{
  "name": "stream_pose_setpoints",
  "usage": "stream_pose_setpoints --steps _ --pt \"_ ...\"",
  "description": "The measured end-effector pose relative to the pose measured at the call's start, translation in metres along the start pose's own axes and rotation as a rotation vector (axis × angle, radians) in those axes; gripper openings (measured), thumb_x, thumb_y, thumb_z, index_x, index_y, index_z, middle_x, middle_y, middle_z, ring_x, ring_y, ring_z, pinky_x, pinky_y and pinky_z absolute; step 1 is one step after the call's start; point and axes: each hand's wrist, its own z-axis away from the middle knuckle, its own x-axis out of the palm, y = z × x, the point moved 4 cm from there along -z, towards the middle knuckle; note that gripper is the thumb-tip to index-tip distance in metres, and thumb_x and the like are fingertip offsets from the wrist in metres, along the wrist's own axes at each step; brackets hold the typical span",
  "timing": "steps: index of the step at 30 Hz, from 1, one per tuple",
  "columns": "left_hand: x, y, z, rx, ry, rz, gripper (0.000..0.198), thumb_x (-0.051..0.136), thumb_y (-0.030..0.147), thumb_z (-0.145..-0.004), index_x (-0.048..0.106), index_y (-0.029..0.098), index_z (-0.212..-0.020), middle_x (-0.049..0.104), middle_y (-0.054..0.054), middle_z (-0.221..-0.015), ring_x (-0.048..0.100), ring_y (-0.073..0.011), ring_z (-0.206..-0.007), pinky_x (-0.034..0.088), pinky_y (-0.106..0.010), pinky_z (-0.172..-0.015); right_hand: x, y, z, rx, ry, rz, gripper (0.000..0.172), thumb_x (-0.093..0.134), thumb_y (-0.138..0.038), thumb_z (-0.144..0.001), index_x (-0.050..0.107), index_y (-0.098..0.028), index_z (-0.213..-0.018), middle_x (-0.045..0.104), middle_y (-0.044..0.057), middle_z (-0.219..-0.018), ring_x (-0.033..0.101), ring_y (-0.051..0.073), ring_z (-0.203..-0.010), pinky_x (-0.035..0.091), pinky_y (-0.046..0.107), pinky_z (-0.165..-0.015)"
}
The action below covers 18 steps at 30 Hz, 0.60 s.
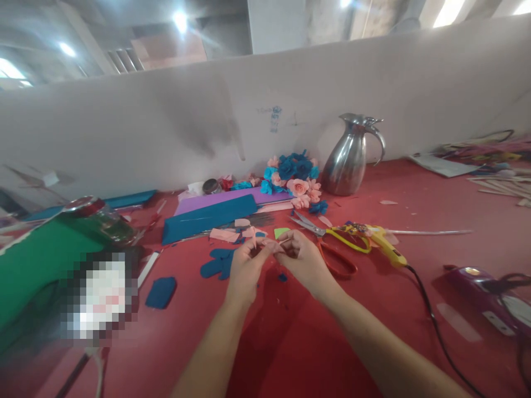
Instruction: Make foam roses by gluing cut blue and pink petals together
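My left hand (pixel 248 268) and my right hand (pixel 304 261) meet over the middle of the red table (pixel 286 342), fingers pinched on a small pink paper piece (pixel 272 246) between them. Just left of my left hand lies a blue petal-shaped cutout (pixel 218 263). Pink paper pieces (pixel 224 235) rest beyond my left hand, and a light green scrap (pixel 282 233) is behind the fingers. Scissors with yellow and red handles (pixel 338 243) lie close to my right hand. Farther back sits a bunch of blue and pink paper flowers (pixel 296 179).
A steel jug (pixel 346 160) stands at the back. Right of the scissors is a yellow glue gun (pixel 388 247) with a black cord; a purple power strip (pixel 477 287) lies farther right. A glass jar (pixel 103 221), green sheet (pixel 45 265) and blue paper (pixel 209 218) are leftward.
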Motion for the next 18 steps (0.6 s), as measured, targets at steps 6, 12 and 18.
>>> stream_pose_setpoints --steps 6,12,18 --pt "-0.003 0.002 -0.001 -0.053 0.019 0.045 0.010 0.071 0.024 -0.063 0.070 0.016 -0.069 0.062 0.000 -0.064 0.046 -0.0093 -0.057 0.037 -0.023 -0.059 0.001 -0.017 0.002 0.026 -0.082 0.060 0.019 0.060 -0.036 -0.074 0.064 -0.018 -0.080 0.067 0.004 -0.083 0.060 0.017 -0.077 0.045 0.029 -0.070" --pt "-0.006 0.000 -0.002 -0.057 0.031 0.091 0.016 0.073 0.023 -0.061 0.071 0.016 -0.076 0.060 0.002 -0.064 0.041 -0.0070 -0.053 0.033 -0.021 -0.054 0.000 -0.008 -0.001 0.098 -0.048 -0.078 0.023 0.060 -0.040 -0.074 0.063 -0.017 -0.073 0.064 0.001 -0.073 0.057 0.015 -0.070 0.043 0.028 -0.068" --pt "-0.003 0.002 -0.001 -0.073 0.060 0.101 0.022 0.078 0.031 -0.058 0.070 0.015 -0.071 0.063 0.000 -0.065 0.048 -0.0086 -0.056 0.037 -0.023 -0.057 0.001 -0.006 0.000 0.131 -0.065 -0.119 0.021 0.061 -0.038 -0.073 0.061 -0.017 -0.072 0.064 0.001 -0.072 0.057 0.014 -0.069 0.043 0.027 -0.069"
